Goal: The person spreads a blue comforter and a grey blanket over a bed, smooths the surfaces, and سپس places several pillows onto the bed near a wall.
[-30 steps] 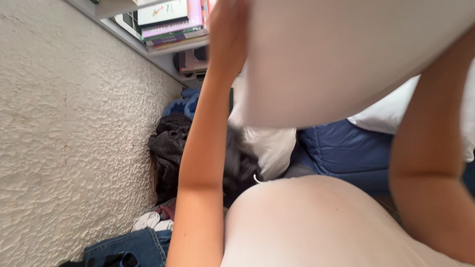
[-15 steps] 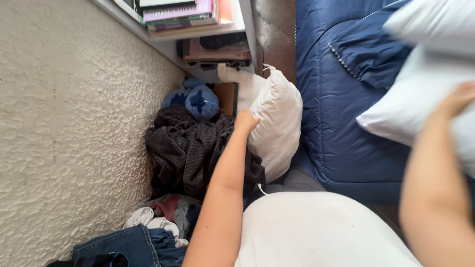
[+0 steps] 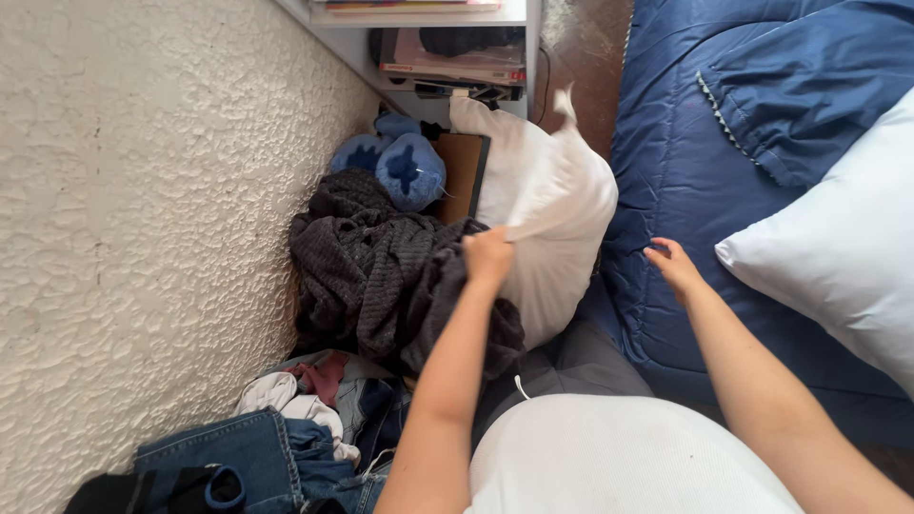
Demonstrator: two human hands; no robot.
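Left hand [image 3: 487, 255] grip pinched on white pillow's [image 3: 557, 205] edge, beside the dark blanket [image 3: 381, 271]. Right hand [image 3: 674, 266] right of the pillow, fingers loosely open, holding nothing.

Single head-worn view: looks steeply down, close over the floor pile between wall [image 3: 133, 238] and bed [image 3: 705, 190].

Open blue bedspread [image 3: 666, 181] right of the white pillow [image 3: 557, 205]; dark knit heap [image 3: 381, 271] and rough wall [image 3: 133, 238] crowding its left.
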